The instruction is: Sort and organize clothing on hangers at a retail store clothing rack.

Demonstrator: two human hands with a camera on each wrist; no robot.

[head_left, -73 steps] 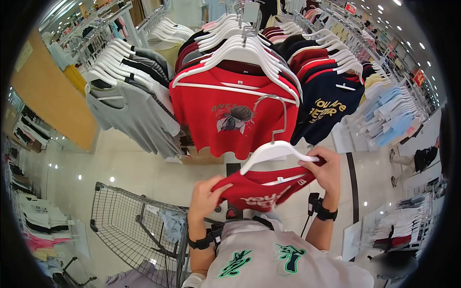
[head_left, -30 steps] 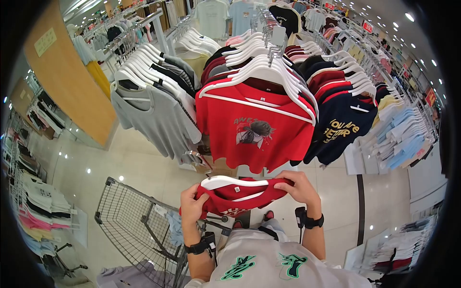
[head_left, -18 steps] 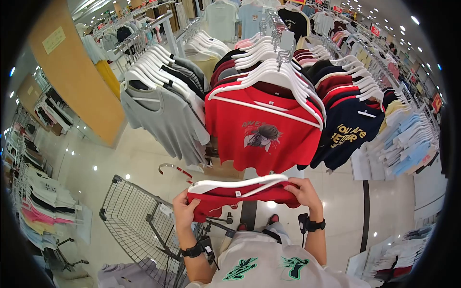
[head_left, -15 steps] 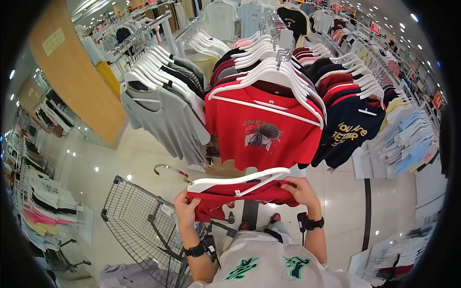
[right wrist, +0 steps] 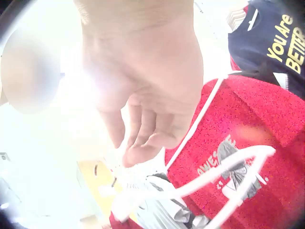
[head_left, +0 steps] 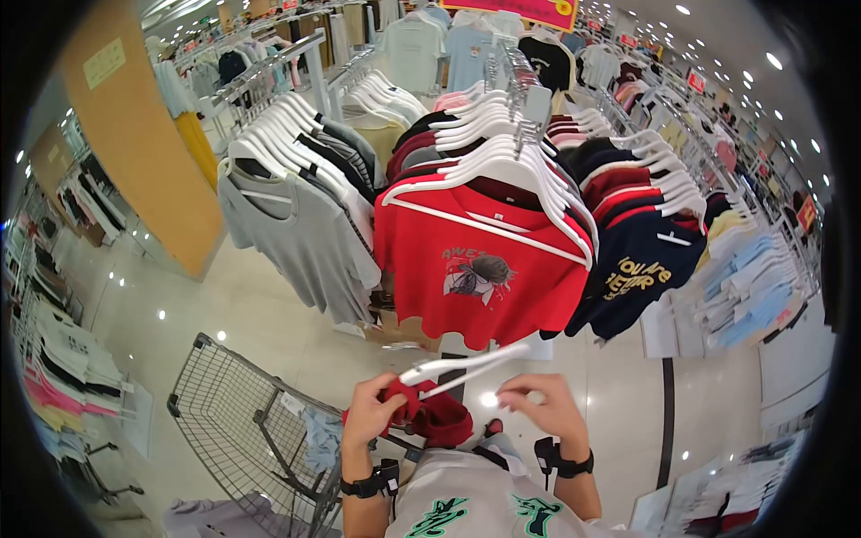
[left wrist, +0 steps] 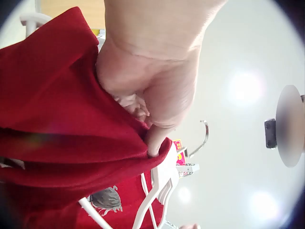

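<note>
My left hand (head_left: 369, 412) grips a dark red T-shirt (head_left: 444, 421) that hangs bunched beneath it. A white hanger (head_left: 457, 363) has one end still in the shirt near that hand, while its other arm and crossbar stick out bare to the right. In the left wrist view the thumb (left wrist: 155, 140) presses the red cloth (left wrist: 62, 95) against the hanger's end. My right hand (head_left: 547, 408) is off the shirt, its fingers loosely bent around nothing. The right wrist view shows the bare hanger arm (right wrist: 209, 179) past those fingers.
Ahead stands a clothes rack with a bright red shirt (head_left: 484, 278) foremost, a grey shirt (head_left: 300, 242) to its left and a navy shirt (head_left: 637, 278) to its right. A wire shopping cart (head_left: 242, 421) holding light-blue cloth (head_left: 321, 435) stands at my left.
My right hand has let go of the T-shirt and drawn back from it. The shirt's right side has come off the hanger and drops in a bunch by my left hand.
</note>
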